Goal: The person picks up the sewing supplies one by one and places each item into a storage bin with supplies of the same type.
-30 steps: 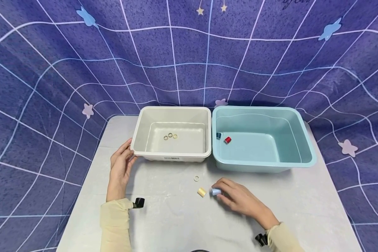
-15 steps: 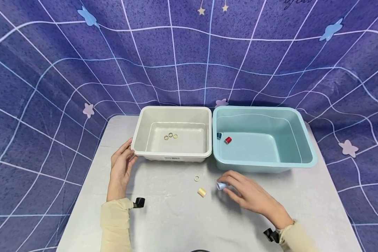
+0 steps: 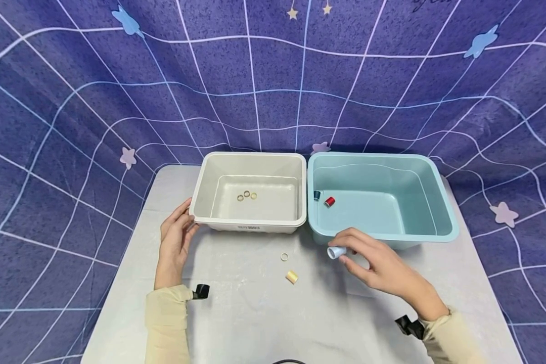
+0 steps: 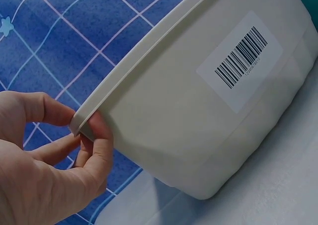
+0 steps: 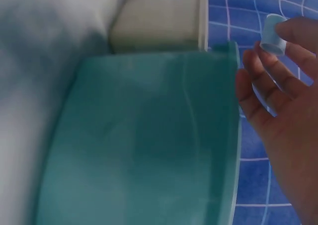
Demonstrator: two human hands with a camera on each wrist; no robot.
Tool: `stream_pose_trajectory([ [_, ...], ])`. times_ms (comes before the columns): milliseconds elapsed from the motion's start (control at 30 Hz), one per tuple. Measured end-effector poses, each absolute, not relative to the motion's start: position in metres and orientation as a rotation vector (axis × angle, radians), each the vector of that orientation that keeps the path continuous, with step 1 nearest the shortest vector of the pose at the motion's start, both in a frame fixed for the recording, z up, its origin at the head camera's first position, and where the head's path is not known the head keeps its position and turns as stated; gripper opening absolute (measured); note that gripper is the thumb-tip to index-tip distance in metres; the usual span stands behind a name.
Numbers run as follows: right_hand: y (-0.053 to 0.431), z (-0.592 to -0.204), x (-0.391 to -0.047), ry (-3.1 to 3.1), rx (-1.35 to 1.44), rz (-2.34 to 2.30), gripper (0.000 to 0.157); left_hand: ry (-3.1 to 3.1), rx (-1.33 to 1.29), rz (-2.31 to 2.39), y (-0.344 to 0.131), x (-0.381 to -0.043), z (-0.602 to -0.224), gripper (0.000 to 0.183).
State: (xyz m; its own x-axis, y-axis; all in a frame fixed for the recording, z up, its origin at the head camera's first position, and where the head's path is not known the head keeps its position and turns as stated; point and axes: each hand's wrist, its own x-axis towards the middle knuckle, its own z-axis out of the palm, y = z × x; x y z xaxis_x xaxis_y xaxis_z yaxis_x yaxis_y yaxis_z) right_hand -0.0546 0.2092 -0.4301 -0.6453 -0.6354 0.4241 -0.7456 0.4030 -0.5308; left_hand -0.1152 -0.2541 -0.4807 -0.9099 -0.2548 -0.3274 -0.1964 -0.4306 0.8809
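Between thumb and fingers, my right hand (image 3: 375, 260) pinches a light blue thread spool (image 3: 336, 252), held up in front of the blue plastic bin's (image 3: 368, 236) near wall. The right wrist view shows the spool (image 5: 272, 35) at the fingertips, above the bin's rim. My left hand (image 3: 175, 242) grips the near left corner of the white plastic bin (image 3: 250, 222); the left wrist view has thumb and fingers around its rim (image 4: 107, 93). On the table, a yellow thread spool (image 3: 291, 276) lies near a small ring (image 3: 284, 257).
Several small rings (image 3: 246, 194) lie inside the white bin. A red spool (image 3: 329, 201) and a dark spool (image 3: 316, 195) rest at the blue bin's left side. Both bins stand side by side at the back of the table (image 3: 255, 313), before a patterned purple curtain (image 3: 273, 71).
My right hand has lifted the light blue spool from beside the yellow one and carried it right and away from me, toward the blue bin. My left hand stays at the white bin's corner.
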Motion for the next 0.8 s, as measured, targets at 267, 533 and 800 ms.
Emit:
stream_pose_trajectory([
  [267, 0.227, -0.411, -0.069, -2.513, 1.214, 1.043, 0.041, -1.670, 0.647, -2.539, -0.253, -0.114, -0.480, 0.050],
  [533, 0.245, -0.394, -0.091, -2.648, 1.183, 0.865, 0.042, -1.663, 0.604, -2.541, -0.254, -0.114, -0.480, 0.049],
  [800, 0.258, -0.375, -0.119, -2.697, 1.209, 0.743, 0.038, -1.652, 0.608, -2.544, -0.255, -0.114, -0.481, 0.049],
])
